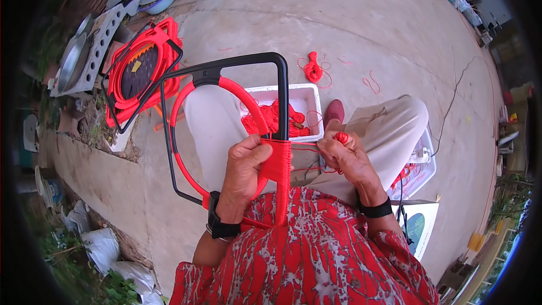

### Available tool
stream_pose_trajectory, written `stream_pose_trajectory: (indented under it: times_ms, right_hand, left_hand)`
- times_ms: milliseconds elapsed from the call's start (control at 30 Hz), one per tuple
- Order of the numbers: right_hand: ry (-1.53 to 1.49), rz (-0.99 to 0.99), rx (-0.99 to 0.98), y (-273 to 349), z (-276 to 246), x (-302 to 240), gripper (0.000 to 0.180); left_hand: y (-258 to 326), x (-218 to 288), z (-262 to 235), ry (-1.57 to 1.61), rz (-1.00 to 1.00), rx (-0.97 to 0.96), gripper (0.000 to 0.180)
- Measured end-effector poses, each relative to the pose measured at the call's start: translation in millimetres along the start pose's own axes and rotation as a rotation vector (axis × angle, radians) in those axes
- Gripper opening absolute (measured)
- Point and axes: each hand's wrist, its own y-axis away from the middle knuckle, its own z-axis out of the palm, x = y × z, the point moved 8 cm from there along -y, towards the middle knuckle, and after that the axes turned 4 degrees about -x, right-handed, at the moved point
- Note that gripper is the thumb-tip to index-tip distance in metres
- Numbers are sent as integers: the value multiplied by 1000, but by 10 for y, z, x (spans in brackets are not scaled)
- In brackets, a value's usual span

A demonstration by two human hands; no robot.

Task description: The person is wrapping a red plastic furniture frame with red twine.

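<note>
A black frame [237,60] with a round ring inside leans upright against my lap, partly wrapped in red cord. My left hand [247,164] grips it where the red wrapping [277,161] joins ring and outer bar, thumb pressed on the cord. Off to the right, my right hand [345,157] is closed around a small bundle of red cord [340,137]. A thin strand runs from that bundle to the wrapped bar, and looser strands hang below it. Behind the frame, a white foam box [314,101] holds more red cord [271,116].
Wrapped red frames [141,73] are stacked at the left, beside a perforated block [104,39] and metal lids. A loose skein of red cord [312,69] lies on the concrete ahead. To my right stand a white tub [424,172] and a carton [420,226]. A cable [451,99] crosses the ground.
</note>
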Motion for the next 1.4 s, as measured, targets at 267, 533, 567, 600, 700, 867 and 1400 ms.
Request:
stream_pose_trajectory:
  times_ms: [267,533,567,600,700,867,1400]
  right_hand:
    - [-114,-38,17,-9,-7,-107,32]
    - [80,20,19,-12,17,-48,23]
    - [202,-116,87,-21,20,-188,21]
    - [324,-255,154,-25,41,-326,23]
    - [120,-224,60,-173,208,-206,27]
    - [160,-264,-29,-251,541,-232,22]
    - [-102,94,-105,-314,517,43,15]
  left_hand:
    - [-35,34,35,-14,-81,25,31]
    - [19,31,-62,-33,-6,76,27]
    - [18,42,-114,-15,3,120,28]
    - [29,19,-135,6,-3,153,29]
    - [11,3,-117,66,10,134,29]
    - [21,-52,-207,135,-19,122,29]
    - [-4,-131,-368,181,-15,206,22]
